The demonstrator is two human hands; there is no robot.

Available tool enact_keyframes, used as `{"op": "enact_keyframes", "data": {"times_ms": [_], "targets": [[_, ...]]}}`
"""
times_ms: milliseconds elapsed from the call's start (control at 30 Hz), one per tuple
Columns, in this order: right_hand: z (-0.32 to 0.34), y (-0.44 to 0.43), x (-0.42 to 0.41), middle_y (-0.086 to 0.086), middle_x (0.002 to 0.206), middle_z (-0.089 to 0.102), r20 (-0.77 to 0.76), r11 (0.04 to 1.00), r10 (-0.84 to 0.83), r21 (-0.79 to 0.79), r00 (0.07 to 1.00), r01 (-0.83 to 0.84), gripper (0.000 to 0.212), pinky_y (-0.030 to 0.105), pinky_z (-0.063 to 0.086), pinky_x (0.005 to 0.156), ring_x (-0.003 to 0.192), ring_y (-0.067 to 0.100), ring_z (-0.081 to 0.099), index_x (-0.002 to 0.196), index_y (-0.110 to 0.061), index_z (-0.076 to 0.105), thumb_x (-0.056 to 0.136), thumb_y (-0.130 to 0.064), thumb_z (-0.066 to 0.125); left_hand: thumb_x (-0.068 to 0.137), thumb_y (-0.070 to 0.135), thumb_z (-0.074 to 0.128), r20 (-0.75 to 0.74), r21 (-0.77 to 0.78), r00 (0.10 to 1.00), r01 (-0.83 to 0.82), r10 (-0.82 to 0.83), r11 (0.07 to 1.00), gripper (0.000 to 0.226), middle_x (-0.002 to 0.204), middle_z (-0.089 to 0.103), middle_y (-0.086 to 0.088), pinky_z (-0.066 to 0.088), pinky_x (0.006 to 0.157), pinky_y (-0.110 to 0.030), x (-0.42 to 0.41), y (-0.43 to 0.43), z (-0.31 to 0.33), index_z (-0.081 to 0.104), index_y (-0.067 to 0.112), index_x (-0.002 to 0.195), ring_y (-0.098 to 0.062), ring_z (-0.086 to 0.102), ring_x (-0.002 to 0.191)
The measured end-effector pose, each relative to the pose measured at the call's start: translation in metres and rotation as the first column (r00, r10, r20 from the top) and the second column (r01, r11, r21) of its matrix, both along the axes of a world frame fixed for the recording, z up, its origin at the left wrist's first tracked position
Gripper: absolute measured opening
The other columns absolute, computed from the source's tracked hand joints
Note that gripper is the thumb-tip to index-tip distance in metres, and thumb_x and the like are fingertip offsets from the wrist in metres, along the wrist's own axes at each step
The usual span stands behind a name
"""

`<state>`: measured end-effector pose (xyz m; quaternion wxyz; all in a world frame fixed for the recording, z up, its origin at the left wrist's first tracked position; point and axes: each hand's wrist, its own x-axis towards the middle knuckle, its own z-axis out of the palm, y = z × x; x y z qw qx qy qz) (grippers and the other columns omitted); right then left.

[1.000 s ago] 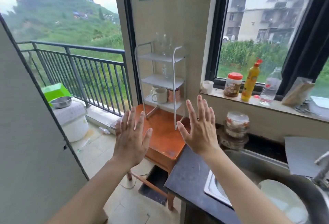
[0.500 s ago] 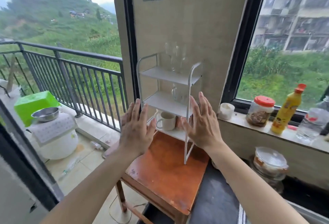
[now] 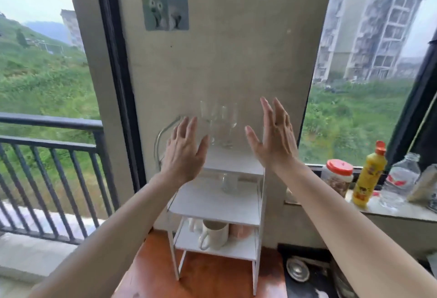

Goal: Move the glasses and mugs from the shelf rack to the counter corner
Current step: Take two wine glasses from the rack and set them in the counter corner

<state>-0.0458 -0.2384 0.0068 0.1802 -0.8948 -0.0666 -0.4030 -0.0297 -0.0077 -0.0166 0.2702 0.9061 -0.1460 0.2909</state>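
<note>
A white three-tier shelf rack (image 3: 238,212) stands on a wooden table against the wall. Two clear stemmed glasses (image 3: 224,122) stand on its top shelf. Another clear glass (image 3: 228,183) sits on the middle shelf. A white mug (image 3: 214,233) and a pinkish mug (image 3: 240,229) sit on the bottom shelf. My left hand (image 3: 183,151) is raised, fingers spread, just left of the top glasses. My right hand (image 3: 274,139) is raised and open to their right. Neither hand touches anything.
The wooden table (image 3: 212,281) bears the rack. A dark counter (image 3: 314,283) lies to its right with a round lid. On the window sill (image 3: 402,210) stand a red-lidded jar (image 3: 338,179), a yellow bottle (image 3: 370,174) and a clear bottle (image 3: 399,179). A balcony railing (image 3: 49,146) is at left.
The view has moved closer and tilted up. Both hands have risen from the level of the lower shelves to either side of the top shelf's glasses, still open.
</note>
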Motion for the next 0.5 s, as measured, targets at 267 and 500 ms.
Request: {"op": "enact_keyframes", "data": {"times_ms": [267,500], "targets": [[0.022,0.024,0.061,0.009,0.166,0.014,-0.253,0.970,0.133,0.233,0.958,-0.073,0.077,0.042,0.027,0.117,0.148,0.034,0.029,0.160,-0.038,0.004,0.100,-0.048,0.050,0.102,0.048,0.034,-0.049,-0.131,0.995,0.085,-0.092,0.988,0.064,0.160,0.019,-0.022,0.020,0.115,-0.050,0.091,-0.008,0.036,0.007,0.034,0.158,-0.040,0.019,0.146],[0.026,0.031,0.074,0.007,0.154,0.034,-0.429,0.988,0.116,0.145,0.896,-0.059,0.057,0.038,0.037,0.106,0.129,0.031,0.051,0.149,-0.031,0.031,0.100,-0.055,0.048,0.101,0.048,0.041,-0.126,-0.241,0.973,0.160,-0.194,0.957,0.041,0.143,0.042,-0.017,0.036,0.093,-0.042,0.116,-0.015,0.029,0.037,0.023,0.133,-0.040,0.044,0.127]]}}
